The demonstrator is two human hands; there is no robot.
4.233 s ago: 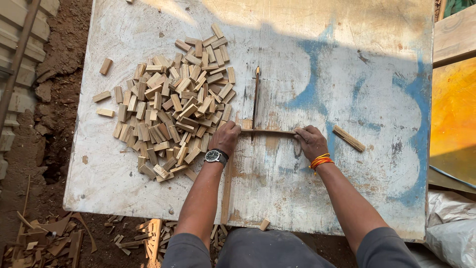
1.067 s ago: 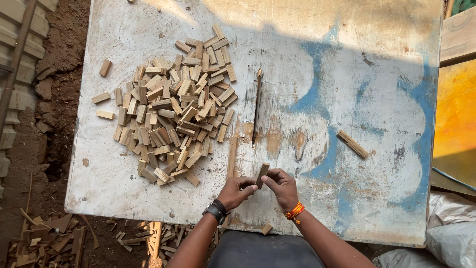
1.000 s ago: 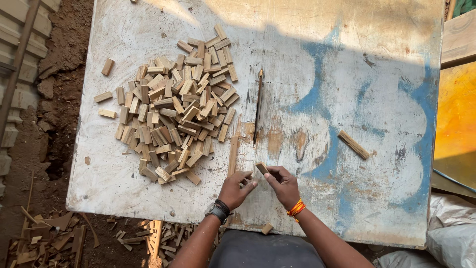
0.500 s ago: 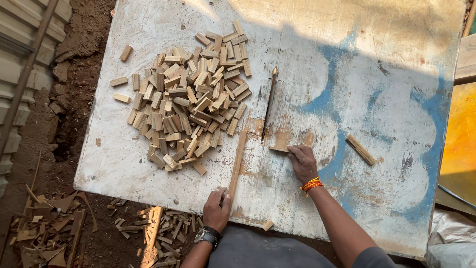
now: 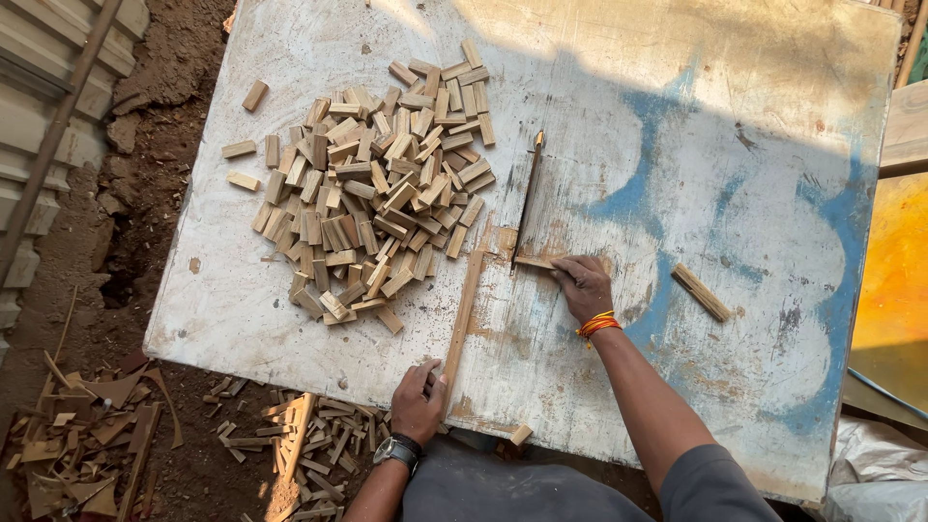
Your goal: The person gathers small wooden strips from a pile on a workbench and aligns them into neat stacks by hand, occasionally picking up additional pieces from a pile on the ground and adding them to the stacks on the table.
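Left hand [image 5: 418, 401] grips the near end of 1 long wooden strip [image 5: 463, 314] on the white board [image 5: 735, 116]. Right hand [image 5: 582, 287], fingers together, presses what looks like 1 small wood piece [image 5: 535, 262] beside the block pile [image 5: 372, 208].

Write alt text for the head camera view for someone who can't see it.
A person's left hand grips a long wooden strip on a worn white board, while the right hand presses a small wood piece beside a pile of short blocks.
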